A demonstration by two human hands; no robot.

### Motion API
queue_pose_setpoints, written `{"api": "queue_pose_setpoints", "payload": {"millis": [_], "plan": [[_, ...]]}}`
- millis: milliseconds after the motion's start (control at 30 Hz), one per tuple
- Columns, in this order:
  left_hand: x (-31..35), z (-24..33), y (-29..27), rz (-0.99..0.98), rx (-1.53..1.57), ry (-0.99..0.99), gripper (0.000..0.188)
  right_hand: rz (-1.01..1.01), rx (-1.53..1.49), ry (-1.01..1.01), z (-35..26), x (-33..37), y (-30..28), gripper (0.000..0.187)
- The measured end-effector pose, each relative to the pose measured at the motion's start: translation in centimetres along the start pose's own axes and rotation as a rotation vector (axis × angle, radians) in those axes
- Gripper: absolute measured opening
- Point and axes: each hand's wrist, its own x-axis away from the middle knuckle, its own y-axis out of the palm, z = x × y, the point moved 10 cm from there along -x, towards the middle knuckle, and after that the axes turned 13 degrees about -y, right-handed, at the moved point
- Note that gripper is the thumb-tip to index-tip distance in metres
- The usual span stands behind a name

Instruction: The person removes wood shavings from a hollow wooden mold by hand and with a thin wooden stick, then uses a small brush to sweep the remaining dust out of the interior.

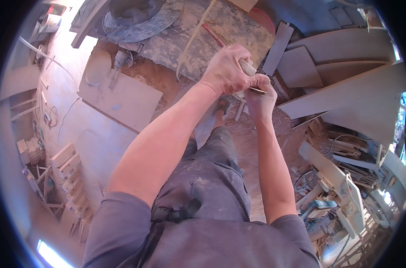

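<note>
My left hand [227, 69] is closed, its fingers curled around a pale grey-tan piece [247, 67] with a rounded end, which looks like wood. Right beside it, touching or nearly so, my right hand [261, 99] is closed too. A thin flat piece with a yellowish edge [257, 90] shows at its fingers; whether it belongs to the pale piece I cannot tell. Both hands are raised in front of me, over the near edge of a dusty worktable [243, 33]. My fingers hide most of what they hold.
A yellowish hose [195, 38] and a red rod [213, 35] lie on the worktable, near a large dusty ring [142, 29]. Left stands a flat board [122, 96]. Large panels [341, 85] lean at the right, above scrap wood and a pale machine part [348, 203]. Stacked wood blocks [69, 174] stand left.
</note>
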Motion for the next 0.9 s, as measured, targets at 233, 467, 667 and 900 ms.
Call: {"api": "queue_pose_setpoints", "payload": {"millis": [233, 467, 667, 900], "plan": [[0.4, 0.5, 0.3, 0.000, -0.006, -0.036, 0.063, 0.027, 0.068, -0.069, 0.1, -1.5, -1.9, 0.015], [0.0, 0.5, 0.2, -0.004, -0.010, -0.019, 0.059, 0.131, -0.315, 0.376, 5.0, 1.1, 0.9, 0.004], [0.3, -0.3, -0.1, -0.007, -0.024, -0.056, 0.056, -0.018, -0.098, 0.064, 1.1, 1.0, 0.8, 0.007], [0.1, 0.5, 0.2, 0.015, 0.028, -0.038, 0.056, 0.042, -0.002, -0.061, 1.2, -2.3, 0.2, 0.012]]}}
